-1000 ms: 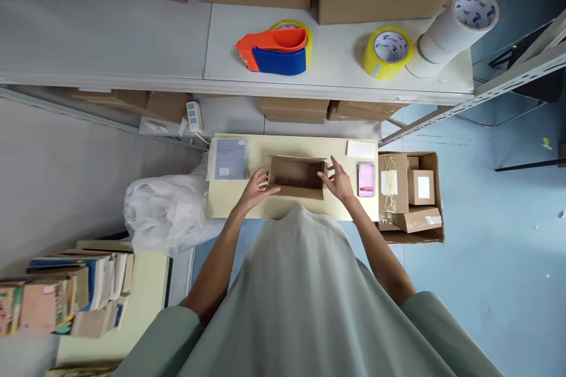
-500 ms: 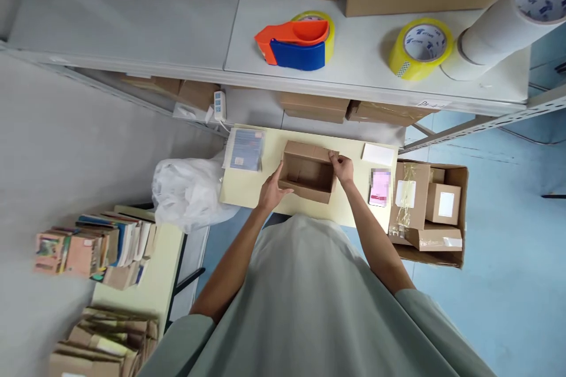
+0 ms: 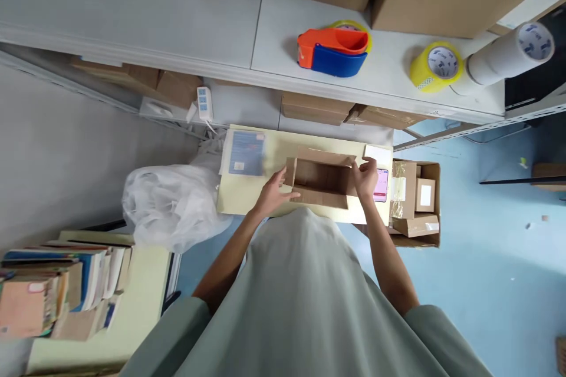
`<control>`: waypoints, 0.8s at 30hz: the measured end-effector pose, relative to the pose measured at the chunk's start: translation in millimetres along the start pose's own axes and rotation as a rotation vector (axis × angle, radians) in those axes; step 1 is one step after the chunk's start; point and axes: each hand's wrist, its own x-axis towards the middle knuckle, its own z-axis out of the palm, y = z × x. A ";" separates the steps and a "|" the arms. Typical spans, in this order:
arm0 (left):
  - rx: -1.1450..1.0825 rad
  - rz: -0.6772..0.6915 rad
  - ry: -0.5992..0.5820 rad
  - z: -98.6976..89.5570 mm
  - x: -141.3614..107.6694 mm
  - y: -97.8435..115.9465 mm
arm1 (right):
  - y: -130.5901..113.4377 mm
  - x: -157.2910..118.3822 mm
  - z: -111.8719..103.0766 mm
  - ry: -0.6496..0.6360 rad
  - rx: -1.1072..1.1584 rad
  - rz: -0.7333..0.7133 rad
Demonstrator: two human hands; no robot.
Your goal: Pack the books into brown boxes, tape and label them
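A small brown cardboard box (image 3: 322, 178) stands on the pale yellow table with its top flaps up and nothing visible inside. My left hand (image 3: 273, 193) is at its left end, thumb on the near side and fingers against the left flap, holding that end. At the opposite end, my right hand (image 3: 366, 180) pinches the right flap between thumb and fingers. Beside my right hand lies a phone (image 3: 381, 185) with a pink screen, partly covered by the hand. A blue printed packet (image 3: 246, 153) lies on the table to the left.
Above the table runs a grey shelf (image 3: 177, 29) bearing a red-and-blue tape dispenser (image 3: 338, 52), a yellow tape roll (image 3: 437, 68) and large boxes. A carton of small boxes (image 3: 435, 203) stands right. White plastic bags (image 3: 172, 206) and stacked books (image 3: 66, 288) are left.
The box's side flaps have been spread outward, and my hands have moved farther apart. My right hand now partly covers the phone. The camera view has shifted slightly.
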 end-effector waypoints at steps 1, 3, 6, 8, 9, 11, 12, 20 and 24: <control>-0.002 0.005 0.041 -12.2 3.6 -6.4 | -6.3 -8.6 -7.7 0.039 -0.005 -0.024; 0.034 -0.019 0.156 -39.5 15.2 -22.3 | -20.8 -27.3 -21.6 0.103 -0.003 -0.069; 0.142 -0.142 0.331 -78.4 40.0 -53.6 | -45.1 -57.0 -34.8 0.160 -0.007 -0.107; 0.178 -0.206 0.392 -96.9 57.4 -75.5 | -61.1 -76.4 -36.7 0.181 -0.016 -0.112; 0.182 -0.220 0.401 -103.0 65.4 -85.3 | -68.6 -85.5 -36.0 0.181 -0.018 -0.109; 0.181 -0.238 0.376 -109.3 79.0 -100.3 | -81.9 -101.9 -32.4 0.170 -0.015 -0.098; 0.187 -0.256 0.353 -109.9 84.5 -105.0 | -87.5 -109.0 -30.2 0.163 -0.017 -0.091; 0.337 -0.419 0.308 -84.6 96.3 -92.5 | -107.7 -143.7 -24.2 0.159 -0.104 0.008; 0.382 -0.490 0.334 -75.3 98.9 -84.8 | -108.6 -153.7 -25.4 0.191 -0.143 0.027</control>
